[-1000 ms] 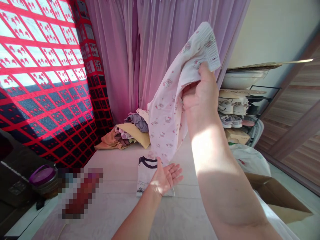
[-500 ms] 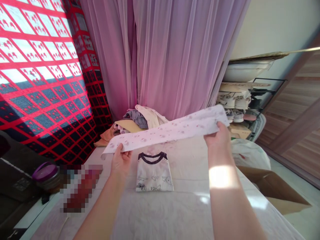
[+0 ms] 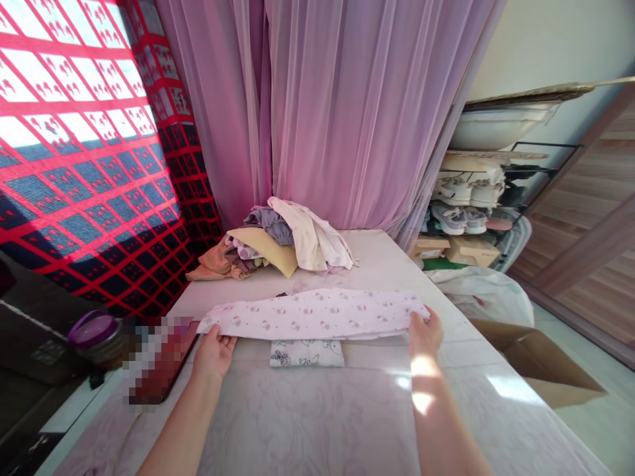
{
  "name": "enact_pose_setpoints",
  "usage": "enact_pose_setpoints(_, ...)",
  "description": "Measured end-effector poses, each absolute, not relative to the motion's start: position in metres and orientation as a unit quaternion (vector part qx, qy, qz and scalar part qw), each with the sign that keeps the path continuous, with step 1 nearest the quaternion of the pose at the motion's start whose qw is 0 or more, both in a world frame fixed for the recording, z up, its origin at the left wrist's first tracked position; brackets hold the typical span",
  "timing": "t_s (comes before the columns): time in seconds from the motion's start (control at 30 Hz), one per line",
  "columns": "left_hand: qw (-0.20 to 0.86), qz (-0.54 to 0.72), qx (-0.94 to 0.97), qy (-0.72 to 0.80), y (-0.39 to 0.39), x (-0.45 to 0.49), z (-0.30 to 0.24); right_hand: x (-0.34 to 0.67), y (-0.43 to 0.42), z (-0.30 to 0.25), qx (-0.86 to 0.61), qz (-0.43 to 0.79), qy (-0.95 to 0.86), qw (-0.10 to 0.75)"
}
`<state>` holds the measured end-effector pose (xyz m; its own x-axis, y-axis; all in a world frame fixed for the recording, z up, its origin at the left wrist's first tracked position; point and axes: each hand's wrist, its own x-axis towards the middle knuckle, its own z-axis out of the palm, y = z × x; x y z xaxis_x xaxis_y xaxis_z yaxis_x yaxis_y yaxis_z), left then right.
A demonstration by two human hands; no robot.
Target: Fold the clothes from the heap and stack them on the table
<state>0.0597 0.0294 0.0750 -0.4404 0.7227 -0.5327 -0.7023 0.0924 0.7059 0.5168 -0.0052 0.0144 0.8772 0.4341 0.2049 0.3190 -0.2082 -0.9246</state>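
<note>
A pale pink printed garment [image 3: 317, 314], folded lengthwise into a long strip, stretches between my two hands. Its exact kind cannot be made out. My left hand [image 3: 214, 349] is closed on the strip's left end, thumb on top and fingers beneath. At the opposite end, my right hand [image 3: 424, 336] grips the near corner. Under the strip lies a folded white shirt [image 3: 306, 354] with dark line drawings; its lower part shows, while most of its dark collar is covered.
Rumpled clothes [image 3: 272, 241] are heaped at the table's far end, by a purple curtain [image 3: 337, 119]. A red, partly blurred object [image 3: 166, 370] lies at the left edge. Right of the table [image 3: 317, 423] stand a shoe rack [image 3: 540, 168] and an open cardboard box [image 3: 540, 357].
Both hands have lowered the pink strip from above the table onto the folded shirt, levelling its raised right end. The clothes heap shows more fully behind it.
</note>
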Motion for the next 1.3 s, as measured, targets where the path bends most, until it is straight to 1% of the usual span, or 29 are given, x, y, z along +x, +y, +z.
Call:
enact_pose_setpoints(0.1,0.497,0.68,0.043,0.537,0.031,0.055,0.071,0.516,-0.011,0.02,-0.826,0.026,-0.236,0.511)
enact_pose_setpoints(0.17,0.492,0.676,0.045,0.547,0.032,0.053,0.069,0.51,-0.017,0.025,-0.842,-0.014,-0.269,0.467)
enact_pose_setpoints(0.23,0.493,0.672,0.05,0.55,0.034,0.05,0.07,0.502,-0.023,0.028,-0.835,-0.066,-0.313,0.448)
enact_pose_setpoints(0.3,0.491,0.67,0.06,0.553,0.036,0.049,0.072,0.492,-0.027,0.028,-0.806,-0.088,-0.385,0.44)
enact_pose_setpoints(0.37,0.487,0.67,0.065,0.557,0.039,0.048,0.075,0.483,-0.03,0.023,-0.768,-0.069,-0.481,0.418)
enact_pose_setpoints(0.43,0.478,0.673,0.054,0.562,0.04,0.048,0.077,0.476,-0.031,0.015,-0.741,-0.042,-0.557,0.373)
enact_pose_setpoints(0.5,0.474,0.677,0.03,0.562,0.04,0.048,0.078,0.473,-0.033,0.007,-0.739,-0.03,-0.59,0.324)
enact_pose_setpoints(0.57,0.482,0.678,0.007,0.556,0.039,0.047,0.078,0.471,-0.035,0.003,-0.752,-0.033,-0.587,0.299)
enact_pose_setpoints(0.67,0.524,0.677,0.013,0.517,0.037,0.042,0.077,0.466,-0.039,0.007,-0.747,-0.048,-0.586,0.31)
enact_pose_setpoints(0.77,0.569,0.669,0.033,0.477,0.037,0.034,0.075,0.452,-0.043,0.016,-0.68,-0.029,-0.653,0.331)
enact_pose_setpoints(0.83,0.587,0.655,0.024,0.475,0.038,0.029,0.073,0.44,-0.046,0.021,-0.649,-0.004,-0.688,0.326)
enact_pose_setpoints(1.03,0.598,0.662,0.008,0.451,0.041,0.025,0.069,0.426,-0.047,0.029,-0.676,0.061,-0.683,0.27)
enact_pose_setpoints(1.3,0.608,0.664,0.003,0.434,0.04,0.022,0.07,0.427,-0.051,0.031,-0.677,0.069,-0.682,0.269)
